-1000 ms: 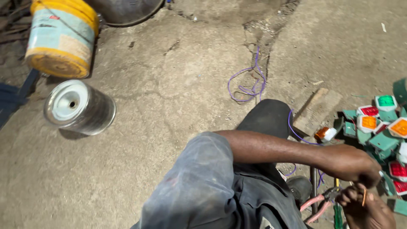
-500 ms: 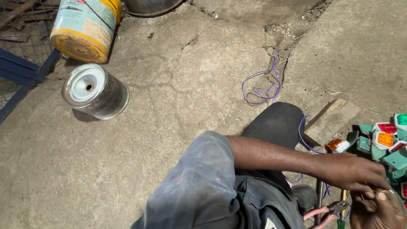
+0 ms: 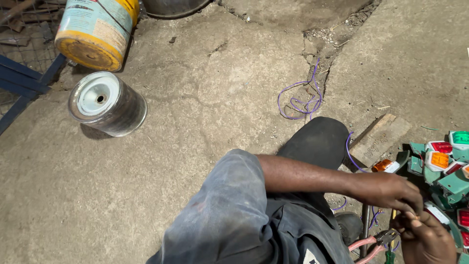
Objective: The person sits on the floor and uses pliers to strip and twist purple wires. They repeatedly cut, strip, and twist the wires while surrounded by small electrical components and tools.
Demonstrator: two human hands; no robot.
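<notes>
My left arm reaches across my dark trousers to the lower right. There my left hand (image 3: 391, 193) is curled, its fingertips pinched on a thin wire right against my right hand (image 3: 426, 240). My right hand is closed too, gripping the same small piece from below; the piece is too small to make out well. Pink-handled pliers (image 3: 372, 242) lie just left of my right hand, beside a green tool handle (image 3: 389, 256). A pile of green-cased lamps (image 3: 452, 181) with red, orange and green lenses lies just right of both hands.
A coil of purple wire (image 3: 299, 101) lies on the cracked concrete above my knee. A flat wooden block (image 3: 382, 139) sits left of the lamps. A silver can (image 3: 106, 103) on its side and a yellow-bottomed can (image 3: 95, 30) are at upper left, by a blue metal frame (image 3: 22, 80).
The view has swung, so the cans now sit further right and lower than a second ago. My hands have stayed together by the lamps, still pinched on the same small piece.
</notes>
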